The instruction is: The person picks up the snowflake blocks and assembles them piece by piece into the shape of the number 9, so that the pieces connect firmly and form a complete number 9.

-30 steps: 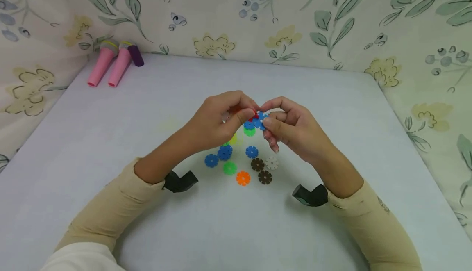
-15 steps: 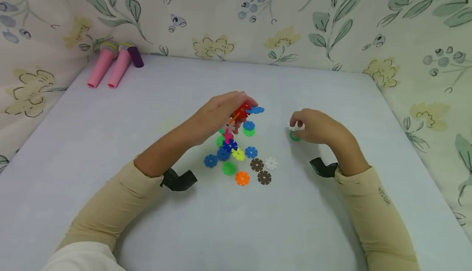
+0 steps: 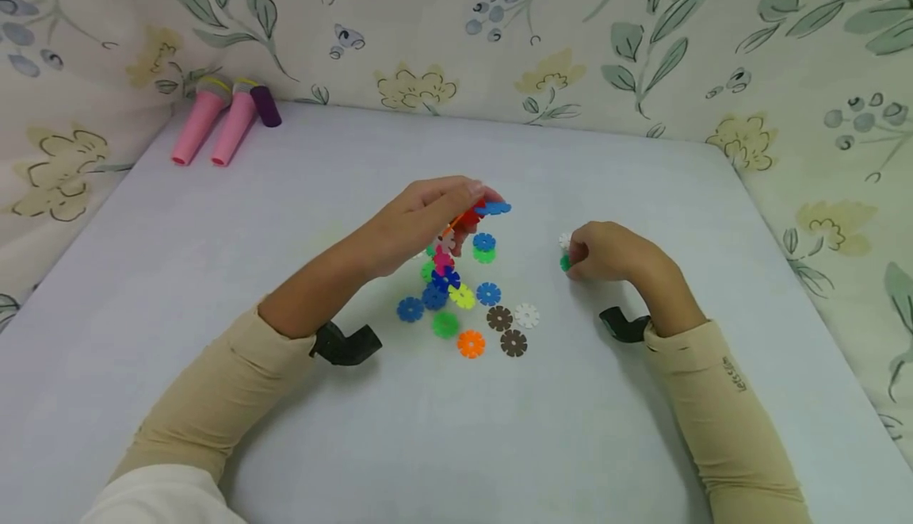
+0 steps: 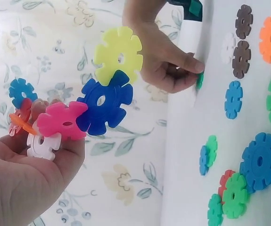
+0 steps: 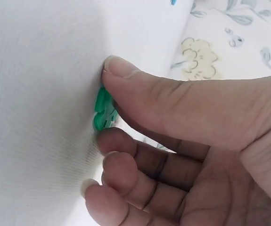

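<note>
My left hand [image 3: 410, 227] holds a chain of notched plastic discs above the table. In the left wrist view the chain runs from a light blue disc [image 4: 21, 89] through red, orange [image 4: 22, 123] and white [image 4: 49, 150] ones to a pink disc [image 4: 55, 125], a dark blue disc [image 4: 89, 115] and a yellow disc [image 4: 110, 49] at its free end. To the right, my right hand [image 3: 616, 253] is down at the tabletop, pinching a green disc [image 5: 103, 110] between thumb and index finger. Most of that disc is hidden by the fingers.
Loose discs lie mid-table: orange [image 3: 471, 354], brown [image 3: 513, 352], white [image 3: 526, 326], green [image 3: 445, 332] and blue [image 3: 410, 318] among them. A white disc [image 3: 564, 240] lies by my right fingers. Two pink toy microphones [image 3: 196, 131] stand back left near the floral cloth [image 3: 471, 64].
My right hand has left the chain and moved right to the table, where its fingers have closed on the green disc. My left hand has turned slightly, still holding the chain.
</note>
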Tool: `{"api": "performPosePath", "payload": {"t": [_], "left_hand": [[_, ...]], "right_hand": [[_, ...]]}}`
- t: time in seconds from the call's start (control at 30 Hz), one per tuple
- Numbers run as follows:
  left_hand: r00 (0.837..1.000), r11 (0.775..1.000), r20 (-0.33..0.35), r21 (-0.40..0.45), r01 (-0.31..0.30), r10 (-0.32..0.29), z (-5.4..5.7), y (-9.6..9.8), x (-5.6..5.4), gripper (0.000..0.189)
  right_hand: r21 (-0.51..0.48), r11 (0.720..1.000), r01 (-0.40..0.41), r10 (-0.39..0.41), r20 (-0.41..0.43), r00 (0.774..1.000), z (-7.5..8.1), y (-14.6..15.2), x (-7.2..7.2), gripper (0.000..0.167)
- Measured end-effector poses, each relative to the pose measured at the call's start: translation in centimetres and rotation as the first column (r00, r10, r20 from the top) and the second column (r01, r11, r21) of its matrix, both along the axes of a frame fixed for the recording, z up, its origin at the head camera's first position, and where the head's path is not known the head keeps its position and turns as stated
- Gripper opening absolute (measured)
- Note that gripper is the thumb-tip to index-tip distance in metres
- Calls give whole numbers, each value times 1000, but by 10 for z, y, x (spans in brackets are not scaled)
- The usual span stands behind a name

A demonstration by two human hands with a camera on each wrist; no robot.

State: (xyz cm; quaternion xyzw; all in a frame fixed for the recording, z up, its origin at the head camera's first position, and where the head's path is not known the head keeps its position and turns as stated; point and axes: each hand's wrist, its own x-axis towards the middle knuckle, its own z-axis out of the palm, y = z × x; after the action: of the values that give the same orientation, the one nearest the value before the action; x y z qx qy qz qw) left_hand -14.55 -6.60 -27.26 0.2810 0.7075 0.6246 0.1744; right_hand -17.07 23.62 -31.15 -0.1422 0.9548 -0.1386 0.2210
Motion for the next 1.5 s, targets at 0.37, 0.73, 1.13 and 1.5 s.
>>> {"api": "performPosePath", "payload": {"t": [0.37,0.73,1.13,1.5], "left_hand": [[999,1000,42,-22,-3,4,0,0,0,39],[999,996,-45,-86,-16,12,-4,0,1,28],[995,992,-91,-121,21,-32,-8,0,1,29],[995,995,-97,-103,-3,-7,-8,4,6,23]], "right_hand": [[-62,998,-14,14,6,1000,-3,-1,1,23],[-435,892,-124,51,-177,983,15,-21,19,11],[-571,674,-470,16,-624,781,42,-55,60,34],[-602,635,-484,-15,-637,771,29,-68,62,29]]}}
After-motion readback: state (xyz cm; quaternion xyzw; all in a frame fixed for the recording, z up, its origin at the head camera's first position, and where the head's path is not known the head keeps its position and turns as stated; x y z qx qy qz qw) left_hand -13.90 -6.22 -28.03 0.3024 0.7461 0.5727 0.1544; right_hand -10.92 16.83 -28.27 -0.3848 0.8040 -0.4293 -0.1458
